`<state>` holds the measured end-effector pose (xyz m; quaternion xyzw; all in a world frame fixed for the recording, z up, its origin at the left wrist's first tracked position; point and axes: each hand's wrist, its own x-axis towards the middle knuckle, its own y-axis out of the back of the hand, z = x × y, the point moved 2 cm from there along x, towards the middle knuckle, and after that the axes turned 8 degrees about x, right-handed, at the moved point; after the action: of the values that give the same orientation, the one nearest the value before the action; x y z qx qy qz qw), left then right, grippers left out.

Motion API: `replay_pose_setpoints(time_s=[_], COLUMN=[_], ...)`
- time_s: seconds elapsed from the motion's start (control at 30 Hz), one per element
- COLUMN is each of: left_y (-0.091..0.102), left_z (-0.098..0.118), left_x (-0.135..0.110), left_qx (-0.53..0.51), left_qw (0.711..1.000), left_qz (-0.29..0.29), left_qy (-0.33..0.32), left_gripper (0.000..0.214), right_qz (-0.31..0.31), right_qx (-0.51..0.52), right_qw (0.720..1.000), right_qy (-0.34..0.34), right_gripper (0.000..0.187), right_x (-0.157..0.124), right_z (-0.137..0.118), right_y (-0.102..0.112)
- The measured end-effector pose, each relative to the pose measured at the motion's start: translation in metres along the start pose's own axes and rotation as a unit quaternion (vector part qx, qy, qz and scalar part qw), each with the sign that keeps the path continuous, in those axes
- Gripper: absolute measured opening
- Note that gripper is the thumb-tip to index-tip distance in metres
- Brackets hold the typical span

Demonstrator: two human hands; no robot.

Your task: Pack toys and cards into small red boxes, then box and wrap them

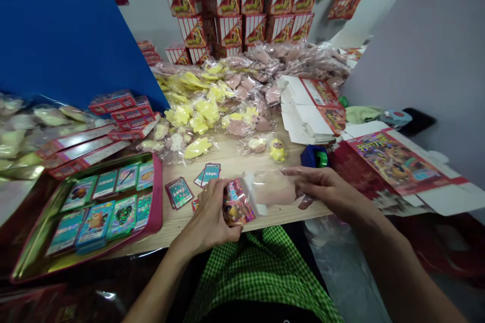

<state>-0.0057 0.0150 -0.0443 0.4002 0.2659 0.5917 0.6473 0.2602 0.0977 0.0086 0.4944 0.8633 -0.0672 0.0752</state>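
My left hand (pixel 212 214) is wrapped round a small printed box (pixel 238 202), purple and red, whose white flaps point to the right. At that open end, my right hand (pixel 328 186) grips a pale pink soft toy in a clear plastic bag (pixel 273 187). The bag's edge meets the flaps; whether any of it is inside the box I cannot tell. Left of the box, on the wooden table (pixel 151 232), lie a small stack of teal cards (pixel 179 193) and a few more teal cards (pixel 208 174). A small yellow figure (pixel 278 150) stands beyond my hands.
A pink-rimmed metal tray (pixel 157 197) on the left holds several card piles. Bagged yellow toys (pixel 204 111) and pink toys (pixel 295 60) heap at the back. Flat cartons (pixel 310 111), a blue tape dispenser (pixel 308 156) and a large printed carton (pixel 401 161) are on the right.
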Motion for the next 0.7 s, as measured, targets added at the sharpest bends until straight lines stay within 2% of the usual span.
replay_pose_setpoints(time_s=[0.07, 0.13, 0.23, 0.33, 0.47, 0.57, 0.7], left_y=[0.003, 0.003, 0.002, 0.002, -0.001, -0.003, 0.01], left_z=[0.005, 0.011, 0.019, 0.023, 0.025, 0.023, 0.008], left_x=[-0.005, -0.009, -0.014, -0.016, -0.017, -0.017, -0.019], left_qx=[0.008, 0.022, 0.028, 0.017, 0.013, -0.016, -0.119], left_qw=[1.0, 0.999, 0.997, 0.995, 0.997, 0.998, 0.991], left_qz=[0.024, 0.039, 0.071, 0.085, 0.06, 0.036, -0.048], left_qy=[-0.003, -0.012, -0.033, -0.041, -0.055, -0.052, -0.035], left_gripper=[0.084, 0.087, 0.093, 0.096, 0.101, 0.102, 0.101], right_qz=[-0.032, -0.053, -0.037, -0.017, -0.021, -0.049, -0.063], right_qx=[-0.048, -0.122, -0.28, -0.386, -0.385, -0.384, -0.388], right_qw=[0.998, 0.99, 0.95, 0.911, 0.902, 0.894, 0.877], right_qy=[0.007, 0.053, 0.135, 0.146, 0.197, 0.225, 0.277], right_gripper=[0.037, 0.032, 0.036, 0.044, 0.045, 0.045, 0.055], right_x=[0.002, 0.003, 0.002, 0.0, -0.006, -0.015, -0.03], right_z=[-0.007, -0.019, -0.038, -0.049, -0.053, -0.055, -0.068], right_y=[-0.009, -0.017, -0.021, -0.018, -0.026, -0.037, -0.037])
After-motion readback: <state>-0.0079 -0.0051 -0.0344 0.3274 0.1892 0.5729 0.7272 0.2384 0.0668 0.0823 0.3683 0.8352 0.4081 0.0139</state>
